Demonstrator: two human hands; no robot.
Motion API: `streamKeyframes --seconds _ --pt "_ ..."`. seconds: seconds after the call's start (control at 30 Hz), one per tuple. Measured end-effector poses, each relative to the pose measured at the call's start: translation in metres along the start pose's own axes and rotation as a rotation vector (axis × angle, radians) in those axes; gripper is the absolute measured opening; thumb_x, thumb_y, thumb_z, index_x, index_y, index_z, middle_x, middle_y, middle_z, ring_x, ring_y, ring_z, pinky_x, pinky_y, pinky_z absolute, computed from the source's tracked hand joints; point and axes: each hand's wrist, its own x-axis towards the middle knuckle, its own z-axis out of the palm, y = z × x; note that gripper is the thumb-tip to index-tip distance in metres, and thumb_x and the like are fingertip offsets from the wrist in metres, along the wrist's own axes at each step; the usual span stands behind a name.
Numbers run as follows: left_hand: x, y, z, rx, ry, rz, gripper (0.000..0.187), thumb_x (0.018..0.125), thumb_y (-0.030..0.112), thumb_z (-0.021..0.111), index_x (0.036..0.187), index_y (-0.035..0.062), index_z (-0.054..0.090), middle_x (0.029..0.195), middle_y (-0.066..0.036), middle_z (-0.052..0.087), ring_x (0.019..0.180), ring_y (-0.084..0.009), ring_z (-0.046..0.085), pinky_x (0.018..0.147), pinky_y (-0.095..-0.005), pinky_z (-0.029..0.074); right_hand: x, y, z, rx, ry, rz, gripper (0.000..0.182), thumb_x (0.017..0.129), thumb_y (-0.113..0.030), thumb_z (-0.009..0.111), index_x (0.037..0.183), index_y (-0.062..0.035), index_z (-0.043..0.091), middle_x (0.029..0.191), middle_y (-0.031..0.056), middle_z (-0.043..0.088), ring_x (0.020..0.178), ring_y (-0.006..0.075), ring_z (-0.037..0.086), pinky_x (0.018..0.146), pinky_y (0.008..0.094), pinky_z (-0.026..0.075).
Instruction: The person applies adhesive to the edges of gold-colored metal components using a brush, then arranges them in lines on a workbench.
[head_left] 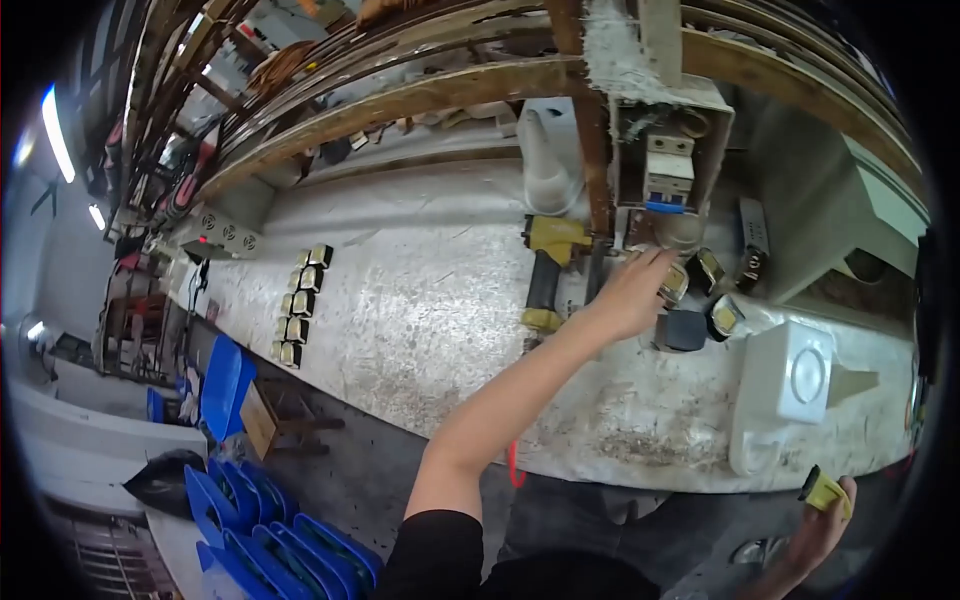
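Observation:
My left hand point(632, 298) reaches over the bench, its fingers closed at a small block with a gold face point(675, 284); the fingertips partly cover it. Near the bench's front right corner, my right hand point(825, 525) pinches a small yellow-and-black block point(824, 490). Close to my left hand lie similar black-and-gold blocks point(726, 316) and a dark grey block point(681, 331). A yellow-and-black power tool point(546, 270) lies left of that hand. Above it, a switch with a blue strip point(667, 185) sits in an open box point(720, 150).
Paired black-and-gold blocks point(298, 305) form a column on the bench point(430, 290). A white plastic container point(780, 390) stands at the right, and a white cone point(545, 165) behind the tool. Wooden rails point(400, 105) cross above. Blue bins point(260, 530) stand on the floor at lower left.

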Motion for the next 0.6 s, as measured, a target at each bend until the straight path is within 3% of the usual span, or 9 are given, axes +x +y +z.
streamKeyframes --seconds 0.13,0.2,0.23,0.3,0.37,0.4,0.47,0.57,0.6 --pt "-0.017 0.002 -0.011 0.117 0.029 -0.037 0.057 0.074 0.005 0.075 0.128 0.0015 0.055 0.126 -0.016 0.057 0.113 -0.0375 0.058 0.096 -0.0419 0.049 -0.007 0.013 0.005 -0.186 0.352 -0.041 0.037 0.097 -0.014 0.061 0.129 0.0023 0.049 0.112 0.0168 0.059 0.097 0.0217 0.06 0.086 0.0287 0.049" --pt "-0.033 0.012 -0.015 0.05 0.132 -0.109 0.06 0.069 0.016 0.081 0.122 0.0015 0.057 0.128 -0.016 0.058 0.112 -0.0358 0.058 0.095 -0.041 0.049 -0.004 0.017 0.006 -0.219 0.319 -0.115 0.035 0.094 -0.013 0.062 0.124 0.0025 0.052 0.111 0.0183 0.061 0.096 0.0224 0.06 0.082 0.0277 0.049" --pt "-0.042 0.013 -0.012 0.001 0.245 -0.025 0.058 0.068 0.013 0.081 0.12 0.0011 0.057 0.13 -0.018 0.057 0.116 -0.0346 0.058 0.097 -0.0407 0.049 -0.006 0.018 0.001 -0.364 0.363 -0.146 0.033 0.09 -0.014 0.063 0.117 0.0038 0.056 0.109 0.0197 0.061 0.09 0.0229 0.06 0.076 0.028 0.05" --pt "-0.066 0.023 -0.016 -0.306 0.345 -0.087 0.062 0.071 0.0 0.077 0.127 0.0024 0.051 0.134 -0.02 0.056 0.121 -0.0324 0.06 0.098 -0.0397 0.052 0.011 0.012 0.043 -0.36 0.392 -0.216 0.03 0.087 -0.016 0.066 0.107 0.0049 0.06 0.09 0.0198 0.063 0.069 0.0217 0.059 0.063 0.0265 0.048" --pt "-0.095 0.037 -0.016 -0.951 0.342 -0.239 0.076 0.071 -0.01 0.073 0.139 0.0046 0.045 0.133 -0.019 0.056 0.117 -0.0328 0.061 0.088 -0.0397 0.057 0.022 0.003 0.05 -0.35 0.36 -0.234 0.029 0.086 -0.015 0.066 0.105 0.0053 0.061 0.084 0.019 0.062 0.063 0.0206 0.056 0.059 0.0263 0.046" --pt "-0.105 0.047 -0.018 -0.942 0.336 -0.259 0.076 0.071 -0.01 0.073 0.139 0.0046 0.045 0.133 -0.019 0.056 0.117 -0.0328 0.061 0.088 -0.0397 0.057 0.026 0.004 0.055 -0.31 0.286 -0.223 0.028 0.086 -0.015 0.067 0.104 0.0056 0.061 0.079 0.0181 0.061 0.058 0.0196 0.054 0.055 0.026 0.044" --pt "-0.119 0.068 -0.018 -1.362 0.326 -0.3 0.082 0.073 -0.017 0.069 0.146 0.0057 0.039 0.136 -0.019 0.053 0.12 -0.0361 0.06 0.086 -0.0405 0.058 0.037 0.011 0.061 -0.212 0.116 -0.201 0.026 0.085 -0.014 0.068 0.101 0.0063 0.062 0.067 0.0164 0.059 0.047 0.0175 0.048 0.047 0.0254 0.04" --pt "-0.136 0.086 -0.012 -1.384 0.284 -0.36 0.086 0.073 -0.019 0.067 0.149 0.0066 0.035 0.141 -0.02 0.049 0.121 -0.0378 0.059 0.093 -0.0431 0.057 0.039 0.023 0.061 -0.183 0.098 -0.225 0.025 0.084 -0.014 0.068 0.098 0.0062 0.063 0.061 0.0148 0.057 0.043 0.0157 0.045 0.043 0.0252 0.037" --pt "-0.136 0.1 -0.014 -1.65 0.284 -0.393 0.087 0.074 -0.018 0.067 0.15 0.0065 0.034 0.143 -0.021 0.048 0.124 -0.0393 0.057 0.096 -0.045 0.055 0.039 0.025 0.06 -0.177 0.091 -0.251 0.024 0.084 -0.014 0.068 0.097 0.0062 0.063 0.058 0.0139 0.055 0.041 0.0149 0.043 0.041 0.0251 0.035"
